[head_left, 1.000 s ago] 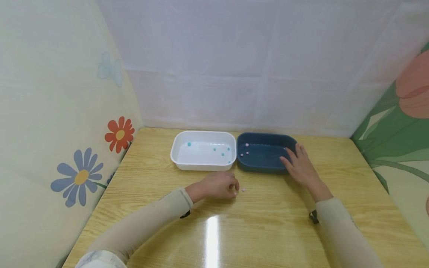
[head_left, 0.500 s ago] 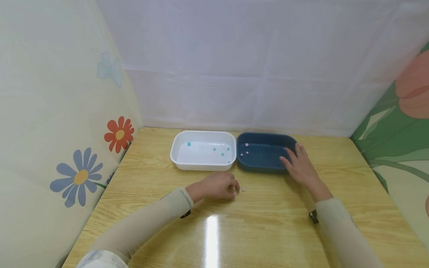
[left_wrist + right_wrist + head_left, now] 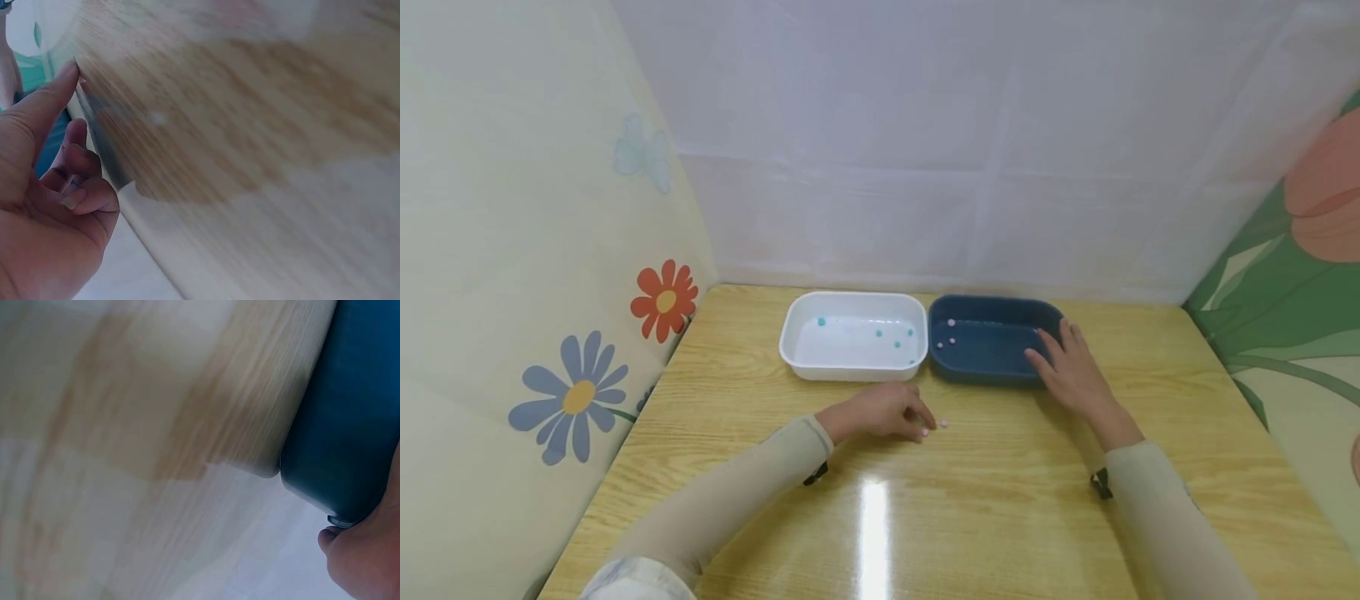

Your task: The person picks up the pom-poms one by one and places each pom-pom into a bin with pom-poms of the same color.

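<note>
In the head view my left hand [image 3: 895, 411] is low over the table before the trays, thumb and index around a small pink bead [image 3: 924, 432]. Whether they press on it is too small to tell. In the left wrist view the other fingers [image 3: 81, 159] curl toward the palm. A second pink bead [image 3: 943, 423] lies just right of the fingertips. My right hand [image 3: 1072, 372] rests with spread fingers at the right end of the dark blue tray [image 3: 992, 377], which holds several pink beads [image 3: 951, 322]. To its left stands a white tray [image 3: 853, 372] with several teal beads [image 3: 878, 333].
Both trays stand side by side on the wood-grain table [image 3: 1000, 517], near its back edge. A white cloth [image 3: 865, 142] hangs behind them. Flower-printed panels flank the left [image 3: 580, 250] and right [image 3: 1292, 308] sides.
My left index finger has straightened somewhat beside the near pink bead, and the hand has shifted very slightly. The right hand stays on the blue tray. The beads in the trays have not moved.
</note>
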A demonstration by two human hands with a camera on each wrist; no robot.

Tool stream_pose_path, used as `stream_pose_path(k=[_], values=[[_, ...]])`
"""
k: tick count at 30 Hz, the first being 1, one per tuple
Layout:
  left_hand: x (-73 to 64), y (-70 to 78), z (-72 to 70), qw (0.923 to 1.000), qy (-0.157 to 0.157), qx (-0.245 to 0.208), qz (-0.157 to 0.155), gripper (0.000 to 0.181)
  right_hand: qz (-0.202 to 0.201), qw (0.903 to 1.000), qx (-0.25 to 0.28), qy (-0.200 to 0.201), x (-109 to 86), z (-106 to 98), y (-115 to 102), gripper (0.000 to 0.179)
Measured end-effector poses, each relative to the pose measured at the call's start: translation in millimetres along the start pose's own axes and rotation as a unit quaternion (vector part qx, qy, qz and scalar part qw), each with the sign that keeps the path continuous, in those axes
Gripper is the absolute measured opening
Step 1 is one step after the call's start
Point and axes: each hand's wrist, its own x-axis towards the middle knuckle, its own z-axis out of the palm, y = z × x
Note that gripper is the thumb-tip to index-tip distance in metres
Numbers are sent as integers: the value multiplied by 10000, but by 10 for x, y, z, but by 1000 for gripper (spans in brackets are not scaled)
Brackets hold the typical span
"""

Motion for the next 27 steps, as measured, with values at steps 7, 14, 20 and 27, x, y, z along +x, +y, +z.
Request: stream_pose_path(k=[7, 14, 20, 27], values=[[4, -4, -3, 10000, 46, -55, 1, 18, 11, 10000, 5, -37, 6, -14, -7, 79], [19, -16, 33, 9999, 66, -72, -103, 9, 18, 10000, -6, -53, 0, -22, -12, 79], [27, -2, 12, 9997, 218, -86, -55, 11, 18, 10000, -14, -51, -10, -13, -14, 79], [66, 71, -97, 9985, 496, -216, -36, 8, 12, 10000, -12, -17, -14, -8, -25, 78]])
